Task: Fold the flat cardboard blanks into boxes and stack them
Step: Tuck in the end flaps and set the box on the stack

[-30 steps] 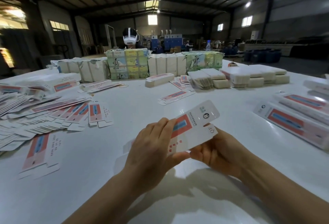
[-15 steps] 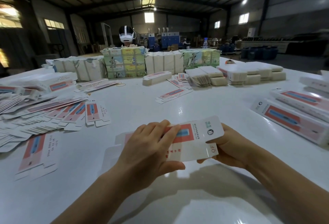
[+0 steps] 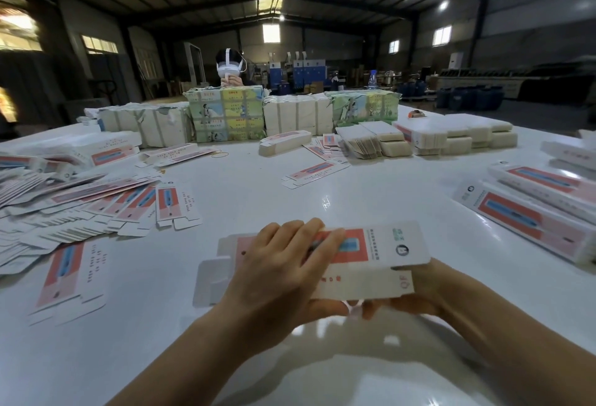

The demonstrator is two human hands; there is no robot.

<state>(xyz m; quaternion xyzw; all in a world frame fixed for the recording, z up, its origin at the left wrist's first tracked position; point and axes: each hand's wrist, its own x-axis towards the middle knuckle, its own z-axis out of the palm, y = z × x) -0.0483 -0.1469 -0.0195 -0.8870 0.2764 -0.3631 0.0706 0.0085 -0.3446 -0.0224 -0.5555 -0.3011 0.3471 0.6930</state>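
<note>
Low over the white table, in front of me, I hold a white and red cardboard blank, partly opened into a long box shape. My left hand lies over its left half, fingers on top and thumb underneath. My right hand grips its right end from below, mostly hidden by the card. The blank's open flaps stick out to the left. A spread of flat blanks lies on the left, and one separate blank lies nearer me. Finished folded boxes lie on the right.
Wrapped bundles and stacks of white blanks line the table's far side. A loose blank lies mid-table. Another person wearing a headset sits behind the bundles. The dim warehouse stretches behind.
Both hands have lowered the blank toward the table and turned it from tilted to nearly level. Its two panels have spread apart into a box shape.
</note>
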